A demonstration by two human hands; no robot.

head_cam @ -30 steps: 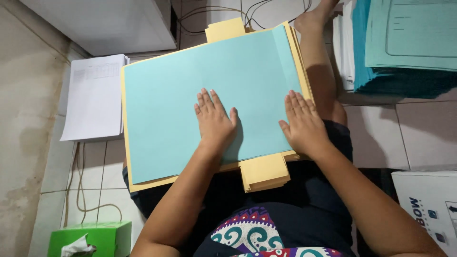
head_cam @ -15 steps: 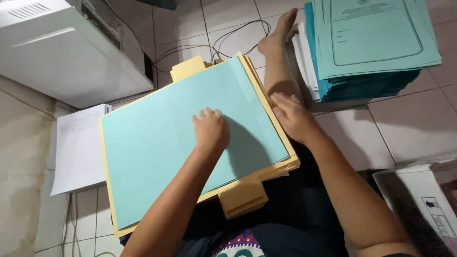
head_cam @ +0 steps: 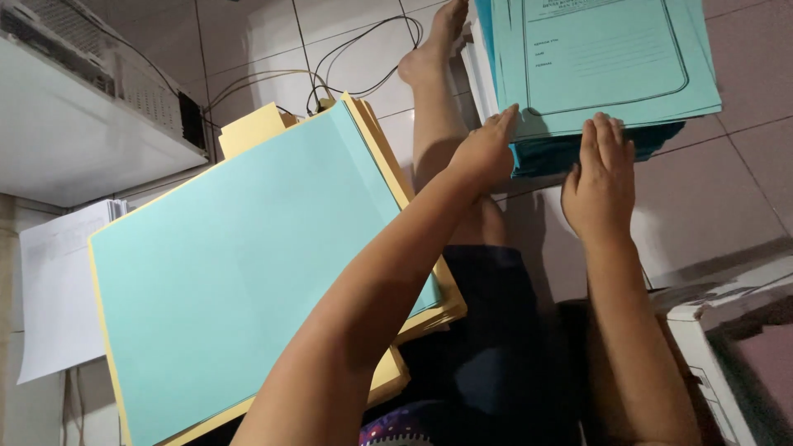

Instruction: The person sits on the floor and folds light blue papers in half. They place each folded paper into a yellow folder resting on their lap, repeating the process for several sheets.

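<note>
Head view: left hand (head_cam: 483,153) and right hand (head_cam: 599,177) lie flat, unclenched, on the half-cropped teal folder stack (head_cam: 603,58).

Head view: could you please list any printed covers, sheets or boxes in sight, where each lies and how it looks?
Teal folder stack: upper right on the floor, top cover with a dark rounded frame and print lines; left hand and right hand at its near edge.
White printed sheet: far left, rectangular, faint text.
White box: lower right, dark marks.
</note>
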